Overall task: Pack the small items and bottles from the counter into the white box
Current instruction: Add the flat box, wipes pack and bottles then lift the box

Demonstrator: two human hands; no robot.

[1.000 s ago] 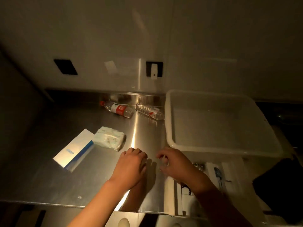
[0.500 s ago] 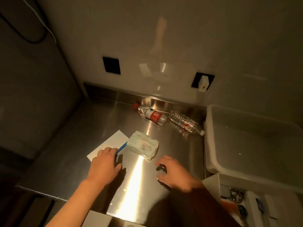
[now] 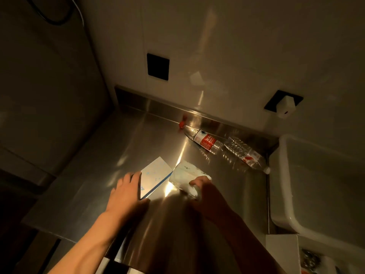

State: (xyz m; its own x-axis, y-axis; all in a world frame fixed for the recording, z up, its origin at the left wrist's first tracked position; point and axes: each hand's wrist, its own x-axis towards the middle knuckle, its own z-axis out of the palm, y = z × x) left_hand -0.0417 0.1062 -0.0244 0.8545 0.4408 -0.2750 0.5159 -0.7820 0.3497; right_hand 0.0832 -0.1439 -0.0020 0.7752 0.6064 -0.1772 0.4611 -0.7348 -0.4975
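On the steel counter [image 3: 102, 178] lies a flat white carton with a blue edge [image 3: 155, 177]; my left hand [image 3: 126, 194] rests on its near left side, fingers spread over it. Beside it sits a soft white tissue pack [image 3: 184, 176], and my right hand [image 3: 207, 196] closes its fingers on the pack's near end. Two plastic bottles lie on their sides near the back wall: one with a red label and red cap [image 3: 201, 140], one crumpled and clear [image 3: 245, 155]. The white box [image 3: 276, 204] stands at the right, its inside bare where visible.
A raised steel backsplash [image 3: 197, 113] runs behind the bottles. A wall socket with a white plug [image 3: 284, 107] is above the box. At the bottom right is a white tray [image 3: 282, 252] holding small items. A dark appliance wall stands at the left.
The view swung left. My left hand slid onto the white carton, and my right hand moved forward from the bare counter and closed on the tissue pack.
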